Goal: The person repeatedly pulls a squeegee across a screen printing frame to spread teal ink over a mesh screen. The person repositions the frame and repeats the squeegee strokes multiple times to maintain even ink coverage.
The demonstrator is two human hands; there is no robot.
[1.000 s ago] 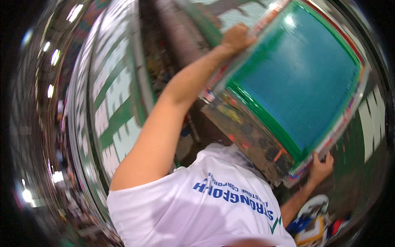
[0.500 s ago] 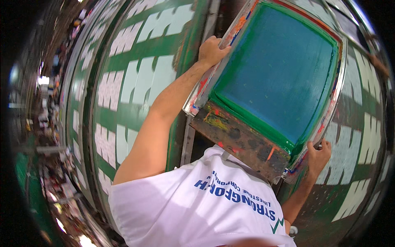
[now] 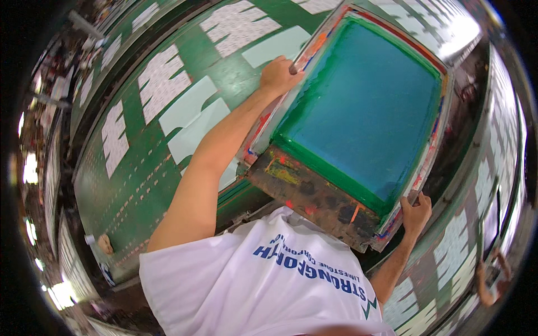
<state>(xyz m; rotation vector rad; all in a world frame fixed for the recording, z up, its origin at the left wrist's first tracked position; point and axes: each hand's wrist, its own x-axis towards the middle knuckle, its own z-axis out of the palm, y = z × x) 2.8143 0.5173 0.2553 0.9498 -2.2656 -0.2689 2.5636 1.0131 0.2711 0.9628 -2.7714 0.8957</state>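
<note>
While the fingers of our left hand (image 3: 278, 77) and right hand (image 3: 416, 214) grasp opposite sides of the screen-printing frame (image 3: 364, 112), we have it slanted before our chest. Blue lettering (image 3: 305, 271) runs upside down across our white shirt (image 3: 252, 291). The frame blocks our view of part of the green tabletop (image 3: 147, 145), where pale notched pieces (image 3: 163, 84) lie in rows.

Framed screen (image 3: 364, 112) farther left in view, green table's dotted end (image 3: 131, 207) showing, co-worker's arms (image 3: 483, 284) now lower right
</note>
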